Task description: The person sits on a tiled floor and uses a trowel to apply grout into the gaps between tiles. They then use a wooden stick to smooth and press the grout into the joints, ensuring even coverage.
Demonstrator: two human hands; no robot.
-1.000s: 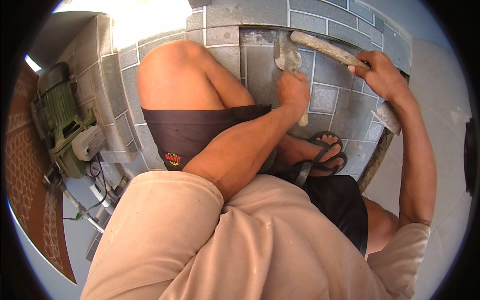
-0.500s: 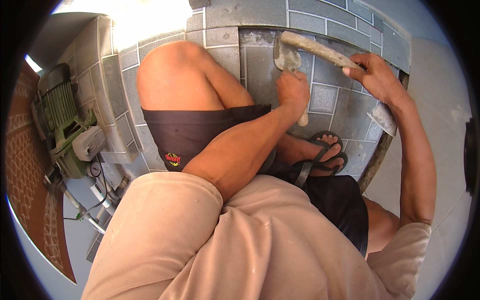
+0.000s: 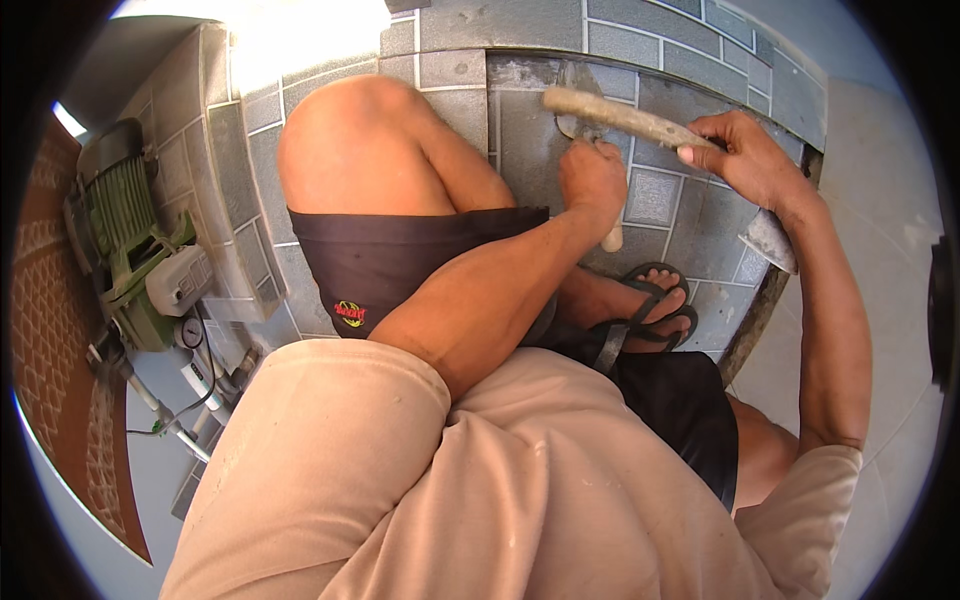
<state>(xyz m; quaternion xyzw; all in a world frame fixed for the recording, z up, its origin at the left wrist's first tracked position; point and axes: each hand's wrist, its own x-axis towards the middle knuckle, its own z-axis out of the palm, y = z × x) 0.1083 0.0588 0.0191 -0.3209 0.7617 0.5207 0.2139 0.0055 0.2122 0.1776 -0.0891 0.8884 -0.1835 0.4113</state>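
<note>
My left hand is closed round a small trowel. The pale handle end of this trowel sticks out below my fist, and its grey blade points away from me over the tiles. My right hand grips a thick, worn wooden stick near its right end. The stick reaches left across the trowel's blade and hides part of it; whether the two touch, I cannot tell. Beside my right wrist is a grey metal piece, partly hidden by the forearm. Its kind is not clear.
Grey tiles with pale joints cover the floor, with a recessed section under my hands. A dark gap runs along its right side. A green motor pump with pipes and a gauge stands at left. My sandalled foot is close by.
The stick's far end has come down and left, now crossing over the trowel's blade. My left hand keeps its grip on the trowel. The whole view has shifted slightly.
</note>
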